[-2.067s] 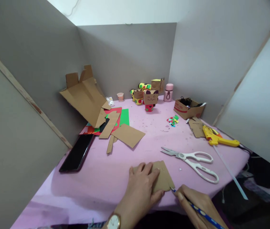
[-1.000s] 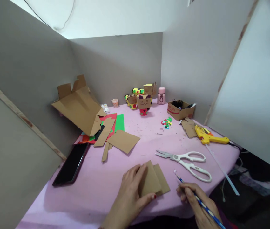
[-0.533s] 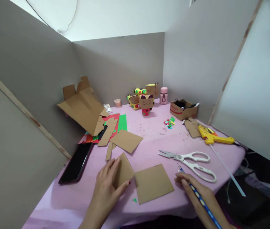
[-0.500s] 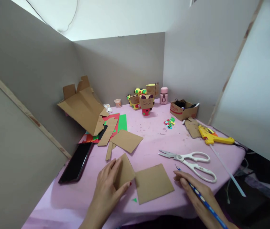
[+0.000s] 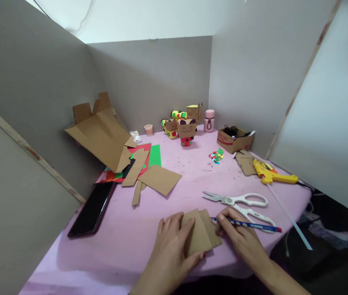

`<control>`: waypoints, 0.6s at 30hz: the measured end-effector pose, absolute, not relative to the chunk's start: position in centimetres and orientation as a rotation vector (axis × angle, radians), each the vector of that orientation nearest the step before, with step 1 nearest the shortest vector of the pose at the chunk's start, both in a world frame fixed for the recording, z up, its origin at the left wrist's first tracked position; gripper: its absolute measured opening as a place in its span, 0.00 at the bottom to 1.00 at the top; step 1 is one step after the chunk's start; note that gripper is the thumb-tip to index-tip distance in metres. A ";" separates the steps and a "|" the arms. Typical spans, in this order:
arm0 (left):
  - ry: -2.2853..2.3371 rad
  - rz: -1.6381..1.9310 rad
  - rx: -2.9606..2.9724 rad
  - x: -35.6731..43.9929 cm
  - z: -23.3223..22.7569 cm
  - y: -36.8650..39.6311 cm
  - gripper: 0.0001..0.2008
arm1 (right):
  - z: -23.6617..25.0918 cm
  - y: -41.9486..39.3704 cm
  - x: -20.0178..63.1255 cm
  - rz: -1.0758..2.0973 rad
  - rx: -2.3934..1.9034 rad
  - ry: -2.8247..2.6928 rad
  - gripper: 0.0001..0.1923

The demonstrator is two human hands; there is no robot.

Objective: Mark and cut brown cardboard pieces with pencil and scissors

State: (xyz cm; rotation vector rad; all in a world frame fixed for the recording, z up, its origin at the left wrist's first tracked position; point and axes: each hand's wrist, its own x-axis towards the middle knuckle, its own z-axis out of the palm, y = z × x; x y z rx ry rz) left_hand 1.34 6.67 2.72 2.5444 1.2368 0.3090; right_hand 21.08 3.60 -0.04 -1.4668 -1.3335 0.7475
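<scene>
Two cardboard pieces [image 5: 203,235] lie stacked on the pink surface [image 5: 125,241]. Left hand [image 5: 174,250] presses flat on them, open. Right hand [image 5: 238,235], just right of them, grips a pencil [image 5: 247,224] lying sideways, tip touching the cardboard.

- The bench [image 5: 192,180] is covered in pale pink.
- The cardboard pieces [image 5: 200,235] are plain brown.
- The pencil [image 5: 247,224] is blue with pale spots and a red end.
- The scissors [image 5: 241,203] have white handles.
- The glue gun [image 5: 270,174] is yellow.
- The phone [image 5: 91,209] is black.
- The paper sheets [image 5: 149,155] are green and red.
</scene>
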 end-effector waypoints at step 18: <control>1.259 0.203 2.541 2.1 2.5 6.8 0.28 | 1.2 3.9 20.7 0.852 -1.458 -1.368 0.11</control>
